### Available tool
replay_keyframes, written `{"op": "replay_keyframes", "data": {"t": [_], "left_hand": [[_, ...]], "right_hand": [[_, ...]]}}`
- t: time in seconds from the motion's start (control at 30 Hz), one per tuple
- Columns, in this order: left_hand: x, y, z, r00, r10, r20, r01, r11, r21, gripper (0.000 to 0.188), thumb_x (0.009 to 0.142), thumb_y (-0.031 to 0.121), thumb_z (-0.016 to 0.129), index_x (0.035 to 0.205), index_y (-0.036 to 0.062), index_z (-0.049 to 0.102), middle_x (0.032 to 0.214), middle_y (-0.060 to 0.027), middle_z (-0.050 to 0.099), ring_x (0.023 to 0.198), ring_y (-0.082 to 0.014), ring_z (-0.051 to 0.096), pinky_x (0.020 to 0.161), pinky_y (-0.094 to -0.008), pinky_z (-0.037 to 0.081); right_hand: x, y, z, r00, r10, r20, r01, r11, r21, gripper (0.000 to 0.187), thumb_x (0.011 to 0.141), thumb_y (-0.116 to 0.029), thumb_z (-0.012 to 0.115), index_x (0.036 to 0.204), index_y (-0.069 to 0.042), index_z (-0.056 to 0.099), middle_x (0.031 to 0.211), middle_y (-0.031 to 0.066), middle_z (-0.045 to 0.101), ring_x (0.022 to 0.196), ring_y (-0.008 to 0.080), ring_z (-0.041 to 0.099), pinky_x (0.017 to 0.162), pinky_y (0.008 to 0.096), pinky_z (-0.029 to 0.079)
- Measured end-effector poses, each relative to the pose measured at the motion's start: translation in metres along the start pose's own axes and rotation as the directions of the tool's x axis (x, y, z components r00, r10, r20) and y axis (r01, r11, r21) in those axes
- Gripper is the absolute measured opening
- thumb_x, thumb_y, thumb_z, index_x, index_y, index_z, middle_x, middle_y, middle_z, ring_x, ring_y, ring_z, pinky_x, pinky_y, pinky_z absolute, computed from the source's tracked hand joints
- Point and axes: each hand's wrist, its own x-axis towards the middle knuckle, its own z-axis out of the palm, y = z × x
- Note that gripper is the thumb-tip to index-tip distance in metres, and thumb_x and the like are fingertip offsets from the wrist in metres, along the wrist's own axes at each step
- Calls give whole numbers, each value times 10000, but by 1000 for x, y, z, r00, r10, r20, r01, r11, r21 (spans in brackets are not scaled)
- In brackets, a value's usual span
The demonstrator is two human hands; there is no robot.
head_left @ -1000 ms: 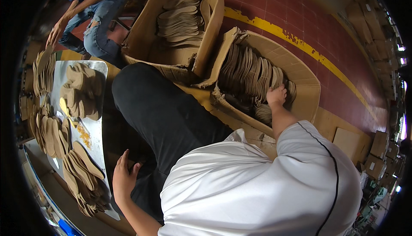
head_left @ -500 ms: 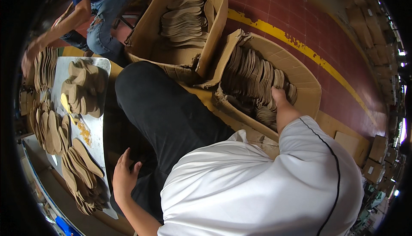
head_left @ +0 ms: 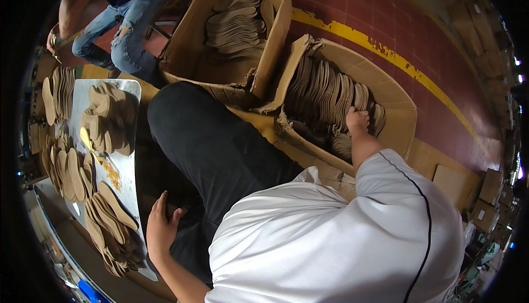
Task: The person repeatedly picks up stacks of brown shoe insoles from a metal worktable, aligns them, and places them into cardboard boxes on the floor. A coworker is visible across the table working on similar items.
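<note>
The bare right hand (head_left: 358,120) rests on the tight row of thin, tan, foot-shaped insoles (head_left: 325,90), which stand on edge inside the worn brown cardboard box (head_left: 398,104) on the person's right. Its fingers are bent over the top edges; whether they pinch any pieces, I cannot tell. The bare left hand (head_left: 161,227) is empty, fingers loosely spread beside the black-trousered thigh (head_left: 215,143).

To handle this row well, I would slip the fingertips fully between two pieces, press the group together from both faces and lift straight up — a sideways pull would likely topple its neighbours. The insoles look flexible, so a grip near mid-length should limit bending, and the free left hand could steady a thick bundle.

As for writing, none is readable: the insoles show no visible marks, and the small pale label (head_left: 481,214) on a brown carton (head_left: 488,186) at far right — near the picture's rim — is too small to make out.
</note>
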Motion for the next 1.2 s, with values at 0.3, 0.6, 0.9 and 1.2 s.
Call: {"op": "replay_keyframes", "data": {"t": [0.3,0.6,0.9,1.2], "left_hand": [[5,2,10,999,47,-8,-47,999,-4,725,1028,271,864,1664,53,591,1580,-257,683,1406,-470,676,1156,-494,563],[5,-9,14,999,34,-15,-34,999,29,720,1027,271,867,1661,63,596,1565,-258,691,1388,-475,683,1144,-499,569],[10,-19,18,999,43,-4,-43,999,4,697,1042,264,847,1660,63,595,1562,-273,687,1406,-483,671,1166,-508,558],[2,-65,20,999,-8,-46,8,1000,-11,682,1057,268,827,1652,34,591,1563,-282,682,1426,-479,661,1204,-510,541]], "right_hand": [[-16,-5,-5,991,-110,-79,115,991,74,1109,1107,-774,527,1811,3,168,1810,259,337,1622,471,432,1296,659,405],[-43,-16,-4,960,-272,-69,260,954,-147,1243,1078,-864,474,1851,-13,2,1892,224,218,1657,476,380,1312,686,360],[-29,-28,-31,981,-144,129,151,987,-47,1480,933,-930,665,1854,-67,-109,1922,223,92,1715,517,252,1374,699,274],[-58,-18,-39,929,-361,-86,335,915,-225,1215,1038,-744,688,1862,-127,44,1916,197,127,1718,487,239,1303,843,263]]}}
